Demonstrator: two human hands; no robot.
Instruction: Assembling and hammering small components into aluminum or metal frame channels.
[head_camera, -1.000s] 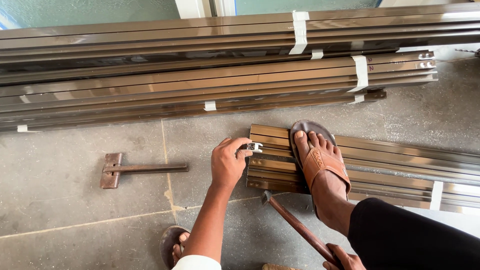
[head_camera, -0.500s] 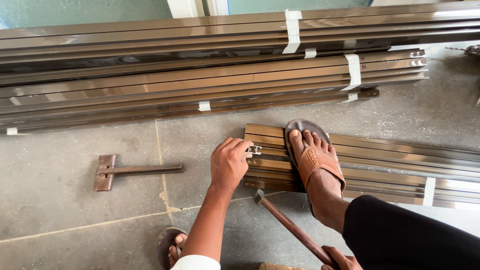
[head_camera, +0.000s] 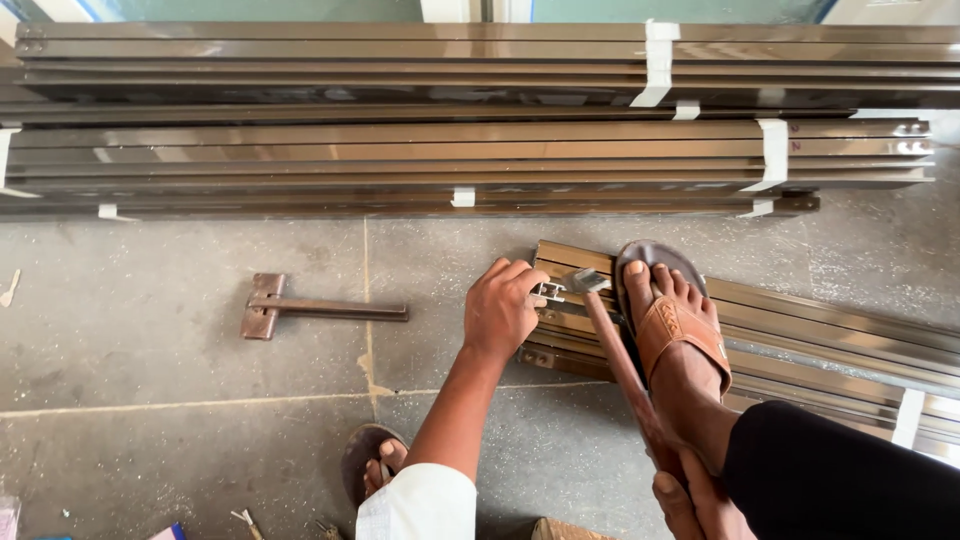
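My left hand (head_camera: 503, 308) pinches a small metal corner bracket (head_camera: 549, 292) at the end of a bundle of brown aluminium profiles (head_camera: 800, 330) lying on the floor. My right hand (head_camera: 690, 497), at the bottom edge of the view, grips the wooden handle of a hammer (head_camera: 622, 365). The hammer's steel head rests on the bracket beside my left fingers. My right foot in a brown sandal (head_camera: 675, 330) stands on the bundle just to the right of the hammer. My left sandalled foot (head_camera: 373, 466) is on the floor below my forearm.
Long stacks of brown profiles (head_camera: 450, 150), bound with white tape, lie across the far side. A short brown T-shaped metal piece (head_camera: 300, 307) lies on the grey tiled floor to the left. Small scraps sit at the bottom left.
The hammer has swung up and forward; its head moved from the floor near my left wrist onto the bracket. My left hand stays at the profile end.
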